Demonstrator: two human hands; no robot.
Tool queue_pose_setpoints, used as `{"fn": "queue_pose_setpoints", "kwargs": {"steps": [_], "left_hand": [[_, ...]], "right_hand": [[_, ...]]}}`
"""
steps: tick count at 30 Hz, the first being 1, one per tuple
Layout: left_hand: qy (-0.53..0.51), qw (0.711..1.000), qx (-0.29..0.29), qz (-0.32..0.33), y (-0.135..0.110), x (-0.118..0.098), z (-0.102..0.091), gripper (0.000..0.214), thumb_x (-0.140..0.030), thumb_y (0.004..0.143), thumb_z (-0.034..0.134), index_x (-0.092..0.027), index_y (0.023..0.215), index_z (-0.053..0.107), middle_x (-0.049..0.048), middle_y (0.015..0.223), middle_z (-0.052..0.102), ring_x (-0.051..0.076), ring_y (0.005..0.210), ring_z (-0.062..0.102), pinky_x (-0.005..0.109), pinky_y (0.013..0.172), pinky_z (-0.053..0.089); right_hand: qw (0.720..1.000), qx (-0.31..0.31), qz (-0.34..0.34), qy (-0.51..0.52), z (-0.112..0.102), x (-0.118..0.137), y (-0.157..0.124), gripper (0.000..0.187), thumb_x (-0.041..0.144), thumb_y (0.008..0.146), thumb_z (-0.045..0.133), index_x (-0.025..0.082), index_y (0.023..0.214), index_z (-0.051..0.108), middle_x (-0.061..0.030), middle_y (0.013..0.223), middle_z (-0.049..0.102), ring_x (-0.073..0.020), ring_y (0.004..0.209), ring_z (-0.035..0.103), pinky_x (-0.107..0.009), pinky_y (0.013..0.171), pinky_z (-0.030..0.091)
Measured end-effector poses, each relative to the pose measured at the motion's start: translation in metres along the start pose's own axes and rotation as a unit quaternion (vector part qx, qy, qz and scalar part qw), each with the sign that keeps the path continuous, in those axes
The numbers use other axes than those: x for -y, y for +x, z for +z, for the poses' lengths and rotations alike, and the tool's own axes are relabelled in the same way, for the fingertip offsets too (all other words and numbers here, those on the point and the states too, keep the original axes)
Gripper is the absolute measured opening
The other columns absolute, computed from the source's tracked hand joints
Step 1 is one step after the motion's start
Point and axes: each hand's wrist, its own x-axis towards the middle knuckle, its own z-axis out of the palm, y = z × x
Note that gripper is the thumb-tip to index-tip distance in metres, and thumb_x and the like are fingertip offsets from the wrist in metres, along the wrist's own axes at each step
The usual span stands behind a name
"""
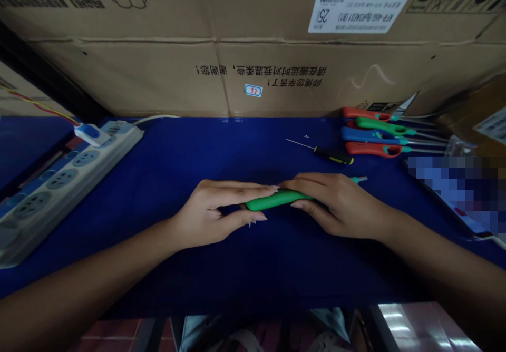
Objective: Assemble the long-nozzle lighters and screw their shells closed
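Note:
A green long-necked lighter (274, 199) lies level between my two hands, just above or on the blue table. My left hand (223, 204) is closed on its rounded left end, thumb below and fingers along the top. Further along the handle, my right hand (332, 199) wraps over it with thumb and fingers, hiding its middle. The lighter's teal collar and short metal tip show beyond the right hand's knuckles. Behind my hands, a small black and yellow screwdriver (334, 155) lies on the table, its thin shaft pointing left.
Several red, green and blue lighters (371, 135) lie stacked at the back right. A white power strip (85, 159) with a plug in it runs along the left. A big cardboard box (158, 78) stands at the back. A phone-like device (454, 199), partly blurred, rests at right.

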Motion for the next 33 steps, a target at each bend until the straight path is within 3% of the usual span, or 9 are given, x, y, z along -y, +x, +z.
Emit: {"fn": "queue_pose_setpoints", "kwargs": {"steps": [4,8,11,14,17,20,27,33], "left_hand": [[-0.003,1.0,-0.002,-0.006,-0.002,-0.003,0.0,0.038,-0.013,0.087,0.076,-0.023,0.123,0.074,0.0057,0.123,0.075,0.019,0.104,0.076,0.023,0.088,0.065],[-0.055,0.996,-0.049,-0.05,-0.004,0.0,-0.003,0.026,-0.016,0.094,0.068,-0.019,0.119,0.074,0.0075,0.109,0.079,0.012,0.07,0.075,0.021,0.065,0.064],[-0.077,0.99,-0.083,-0.09,-0.005,0.007,-0.006,0.023,-0.021,0.1,0.06,-0.017,0.119,0.071,0.0092,0.105,0.079,0.011,0.06,0.069,0.024,0.057,0.061],[0.003,0.995,-0.07,-0.073,-0.005,0.012,-0.006,0.023,-0.023,0.094,0.067,-0.016,0.116,0.072,0.011,0.111,0.077,0.013,0.068,0.071,0.025,0.064,0.061],[0.105,0.993,-0.044,-0.008,-0.003,0.016,-0.001,0.028,-0.022,0.087,0.077,-0.016,0.115,0.074,0.0078,0.109,0.078,0.016,0.087,0.075,0.023,0.083,0.062],[0.133,0.991,-0.024,0.013,-0.003,0.018,0.003,0.026,-0.019,0.089,0.075,-0.016,0.114,0.075,0.0057,0.107,0.079,0.015,0.097,0.076,0.019,0.094,0.059],[0.134,0.99,-0.031,0.004,-0.003,0.014,0.001,0.025,-0.018,0.087,0.077,-0.015,0.112,0.076,0.0043,0.106,0.08,0.013,0.096,0.076,0.015,0.093,0.058],[0.139,0.99,-0.03,-0.002,-0.003,0.015,0.001,0.023,-0.019,0.087,0.077,-0.016,0.111,0.077,0.0045,0.105,0.08,0.014,0.093,0.077,0.016,0.09,0.059]], "right_hand": [[1.0,0.01,0.0,0.02,-0.002,0.0,0.0,0.036,0.032,0.105,0.047,0.015,0.133,0.06,-0.0114,0.113,0.073,-0.0203,0.097,0.073,-0.031,0.083,0.058],[1.0,0.0,0.019,-0.015,-0.006,-0.005,-0.001,0.048,0.037,0.102,0.056,0.014,0.144,0.053,-0.0128,0.12,0.073,-0.0233,0.101,0.073,-0.034,0.085,0.059],[0.999,-0.017,0.022,-0.039,-0.008,-0.011,-0.002,0.035,0.035,0.1,0.059,0.013,0.126,0.065,-0.0113,0.107,0.076,-0.0225,0.093,0.075,-0.033,0.082,0.059],[0.998,-0.018,0.014,-0.057,-0.006,-0.013,-0.002,0.025,0.032,0.101,0.058,0.013,0.111,0.07,-0.0091,0.096,0.076,-0.0199,0.082,0.074,-0.03,0.075,0.057],[0.998,-0.011,0.005,-0.058,-0.002,-0.011,-0.002,0.026,0.034,0.101,0.057,0.013,0.111,0.07,-0.0086,0.094,0.075,-0.0189,0.081,0.073,-0.028,0.073,0.055],[0.999,0.001,0.013,-0.05,0.0,-0.007,-0.002,0.028,0.034,0.101,0.056,0.013,0.113,0.07,-0.0087,0.095,0.074,-0.0193,0.082,0.072,-0.029,0.073,0.055],[0.995,0.001,0.032,-0.092,0.001,-0.002,-0.002,0.03,0.032,0.103,0.053,0.011,0.094,0.072,-0.0075,0.079,0.071,-0.0195,0.069,0.069,-0.03,0.063,0.049],[0.992,0.028,0.052,-0.108,-0.003,0.0,-0.002,0.029,0.038,0.102,0.055,0.015,0.099,0.073,-0.0046,0.082,0.073,-0.0189,0.071,0.071,-0.03,0.063,0.046]]}}
